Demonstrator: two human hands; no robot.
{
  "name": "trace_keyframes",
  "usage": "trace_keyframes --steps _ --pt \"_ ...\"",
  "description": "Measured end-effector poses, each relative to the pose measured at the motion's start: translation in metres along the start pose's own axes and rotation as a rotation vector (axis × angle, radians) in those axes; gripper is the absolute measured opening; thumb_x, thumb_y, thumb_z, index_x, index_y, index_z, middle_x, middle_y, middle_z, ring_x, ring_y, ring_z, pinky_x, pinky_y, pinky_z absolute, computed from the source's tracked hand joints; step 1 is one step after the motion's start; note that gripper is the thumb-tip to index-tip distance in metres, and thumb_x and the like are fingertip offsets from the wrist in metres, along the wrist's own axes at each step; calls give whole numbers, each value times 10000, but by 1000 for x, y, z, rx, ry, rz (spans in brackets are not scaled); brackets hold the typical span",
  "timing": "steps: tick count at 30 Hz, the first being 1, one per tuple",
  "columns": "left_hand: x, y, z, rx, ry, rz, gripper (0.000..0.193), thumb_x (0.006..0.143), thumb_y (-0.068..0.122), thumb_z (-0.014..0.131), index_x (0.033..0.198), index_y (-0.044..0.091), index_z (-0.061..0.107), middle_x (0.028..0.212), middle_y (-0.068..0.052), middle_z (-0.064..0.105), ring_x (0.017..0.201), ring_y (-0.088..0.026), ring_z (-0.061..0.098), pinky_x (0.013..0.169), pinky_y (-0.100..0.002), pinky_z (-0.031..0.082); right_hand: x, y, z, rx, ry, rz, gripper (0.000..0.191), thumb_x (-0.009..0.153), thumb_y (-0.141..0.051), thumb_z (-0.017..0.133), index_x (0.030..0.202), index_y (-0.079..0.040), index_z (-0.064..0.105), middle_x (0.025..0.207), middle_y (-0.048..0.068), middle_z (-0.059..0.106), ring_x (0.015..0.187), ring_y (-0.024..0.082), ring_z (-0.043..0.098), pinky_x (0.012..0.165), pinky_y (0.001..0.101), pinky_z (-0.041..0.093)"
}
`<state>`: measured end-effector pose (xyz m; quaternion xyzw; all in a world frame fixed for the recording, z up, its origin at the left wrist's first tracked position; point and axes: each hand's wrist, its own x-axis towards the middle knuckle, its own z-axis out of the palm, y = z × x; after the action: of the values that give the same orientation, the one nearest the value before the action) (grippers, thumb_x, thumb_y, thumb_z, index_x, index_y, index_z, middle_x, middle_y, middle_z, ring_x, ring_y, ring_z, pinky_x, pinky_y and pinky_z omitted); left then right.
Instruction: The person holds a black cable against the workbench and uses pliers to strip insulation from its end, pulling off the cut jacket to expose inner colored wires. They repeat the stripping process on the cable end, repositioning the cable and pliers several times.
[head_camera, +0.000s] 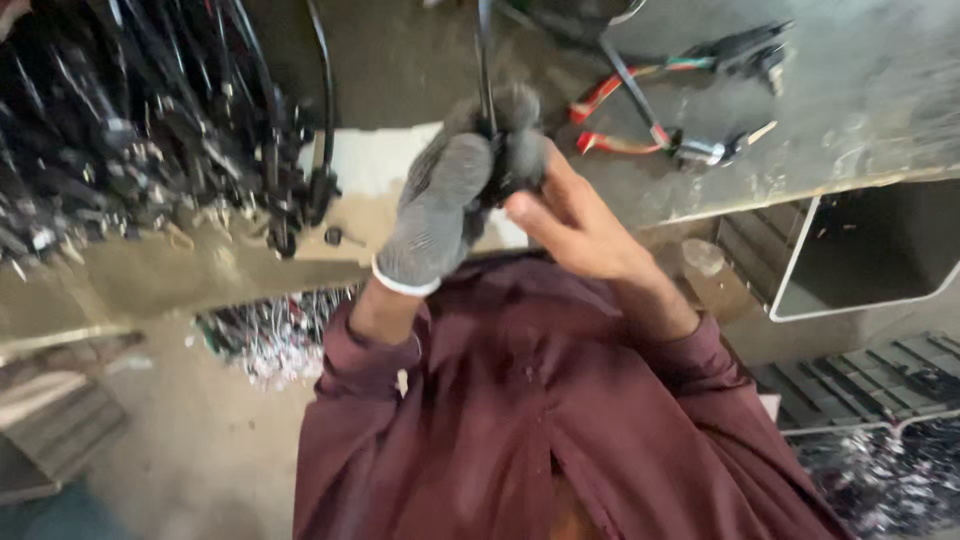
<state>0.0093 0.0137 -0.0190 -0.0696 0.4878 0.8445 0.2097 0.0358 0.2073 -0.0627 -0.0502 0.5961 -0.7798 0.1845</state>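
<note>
Over the bench (860, 110) edge, both hands meet on a black cable (485, 60): gloved left hand (440, 205) wrapped tight round its lower end, bare right hand (575, 225) pinching it too. Left of them sits a cable pile (140, 130); red-wired connectors (680, 140) lie right.

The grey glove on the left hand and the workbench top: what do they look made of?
The grey knitted glove on the left hand looks like woven cotton or synthetic yarn: ribbed matte weave, white cuff edge. The grey workbench top looks like bare sheet metal, dull and scuffed, with a folded front lip; blur leaves this uncertain.
</note>
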Motion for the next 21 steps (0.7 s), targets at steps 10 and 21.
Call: trace_keyframes --steps 10,21 --pt "-16 -29 4 270 142 344 537 806 120 922 1230 67 596 1155 6 684 984 -67 648 874 -251 561 -16 11 -18 -376 19 -162 474 1119 -397 513 1399 -16 540 1345 77 566 1279 195 531 1142 345 415" --pt "-18 7 18 1054 78 426 334 827 289 938 1046 104 768 1055 -39 759 971 -202 743 871 -314 590 -17 -3 -14 -750 58 -447 270 1152 -126 544 1390 2 528 1169 216 618 972 361 605 841 385 505"
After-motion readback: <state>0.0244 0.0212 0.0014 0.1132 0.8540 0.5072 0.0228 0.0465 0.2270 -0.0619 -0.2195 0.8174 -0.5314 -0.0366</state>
